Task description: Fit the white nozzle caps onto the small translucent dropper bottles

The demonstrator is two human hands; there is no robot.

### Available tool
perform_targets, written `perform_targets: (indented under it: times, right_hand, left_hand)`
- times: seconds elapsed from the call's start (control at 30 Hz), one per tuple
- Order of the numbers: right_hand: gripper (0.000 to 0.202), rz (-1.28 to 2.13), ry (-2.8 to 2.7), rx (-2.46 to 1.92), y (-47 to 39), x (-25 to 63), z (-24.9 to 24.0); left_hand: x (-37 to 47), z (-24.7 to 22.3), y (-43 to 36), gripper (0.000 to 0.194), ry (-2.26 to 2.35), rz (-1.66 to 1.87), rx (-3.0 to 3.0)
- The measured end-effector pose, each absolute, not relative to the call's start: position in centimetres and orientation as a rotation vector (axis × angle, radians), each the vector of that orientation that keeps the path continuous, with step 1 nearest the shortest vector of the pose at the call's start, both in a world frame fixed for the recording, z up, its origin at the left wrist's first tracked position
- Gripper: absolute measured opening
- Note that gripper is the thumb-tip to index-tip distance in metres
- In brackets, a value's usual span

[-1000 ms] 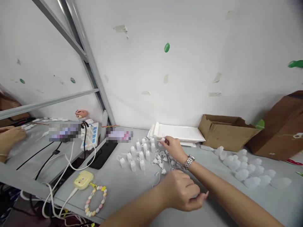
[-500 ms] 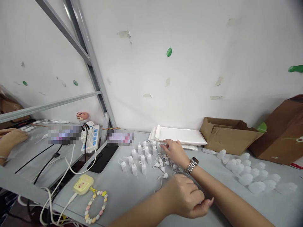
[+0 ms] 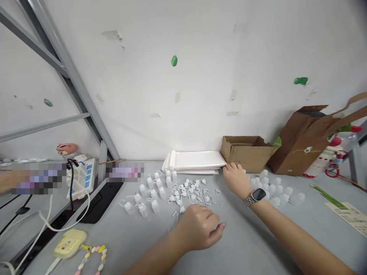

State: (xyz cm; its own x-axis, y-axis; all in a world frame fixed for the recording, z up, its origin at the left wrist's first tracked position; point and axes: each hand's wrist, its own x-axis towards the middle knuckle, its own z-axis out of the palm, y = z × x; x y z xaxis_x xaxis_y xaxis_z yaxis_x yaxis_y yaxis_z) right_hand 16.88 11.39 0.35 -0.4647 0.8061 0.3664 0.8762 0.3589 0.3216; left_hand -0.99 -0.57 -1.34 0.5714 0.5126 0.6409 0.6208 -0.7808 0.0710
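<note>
My right hand (image 3: 236, 179), with a watch (image 3: 259, 194) on its wrist, reaches down beside the cardboard box. Its fingers bend over a small plastic bottle, mostly hidden beneath them. My left hand (image 3: 200, 227) hovers closed nearer to me, in front of a pile of white caps with tethers (image 3: 190, 191); its curled fingers hide whatever might be inside. Several small translucent bottles with caps (image 3: 153, 194) stand upright left of that pile. More translucent bottles (image 3: 272, 189), without visible white caps, lie clustered right of my right hand.
White flat packets (image 3: 197, 160) lie stacked against the wall, next to an open cardboard box (image 3: 249, 158). A brown paper bag (image 3: 301, 141) stands farther right. Leftward are a black phone-like slab (image 3: 100, 202), a power strip (image 3: 83, 179), cables and a yellow case (image 3: 69, 243).
The view has turned right. My right hand has left the standing bottles and moved right to a bottle by the box. My left hand stays closed near the caps.
</note>
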Motion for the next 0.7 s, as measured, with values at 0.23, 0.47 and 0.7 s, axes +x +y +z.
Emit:
perform_targets:
  times: [0.23,0.47,0.7]
  right_hand:
    - [0.027,-0.650,-2.556,-1.452,11.8,16.5,-0.9]
    - [0.018,-0.465,-2.523,-1.195,7.9,16.5,0.9]
    - [0.017,0.390,-1.926,-1.132,4.1,17.1,0.0]
  left_hand:
    - [-1.8,-1.7,1.0,0.019,-1.634,-0.773,-2.501]
    - [-1.9,-2.1,1.1,0.019,-1.732,-0.693,-2.472]
    - [-2.3,-3.0,2.0,0.020,-1.760,-0.623,-2.454]
